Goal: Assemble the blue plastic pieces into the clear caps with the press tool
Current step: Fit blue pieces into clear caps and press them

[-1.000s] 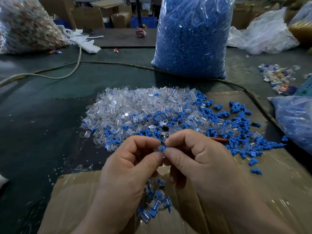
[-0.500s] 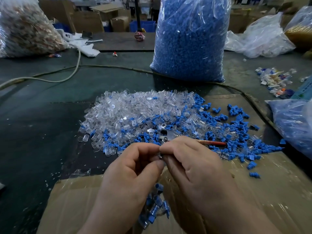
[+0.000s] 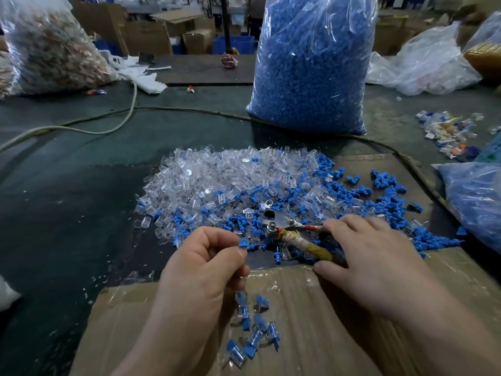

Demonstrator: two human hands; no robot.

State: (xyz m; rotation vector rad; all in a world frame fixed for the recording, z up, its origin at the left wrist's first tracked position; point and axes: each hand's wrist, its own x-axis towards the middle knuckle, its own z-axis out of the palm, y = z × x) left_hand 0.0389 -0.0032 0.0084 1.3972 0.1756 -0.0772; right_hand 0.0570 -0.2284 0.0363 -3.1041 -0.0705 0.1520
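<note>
Hands part: the right hand has left the left hand and now wraps round the press tool handles at 2 o'clock.
The left thumb and forefinger pinch the blue piece, probably next into the tool; its cap is unclear.

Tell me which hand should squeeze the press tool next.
Right. The right hand grips the tool by its handles, so it can likely squeeze at once; the left hand pinches a blue piece and can feed it in.
</note>
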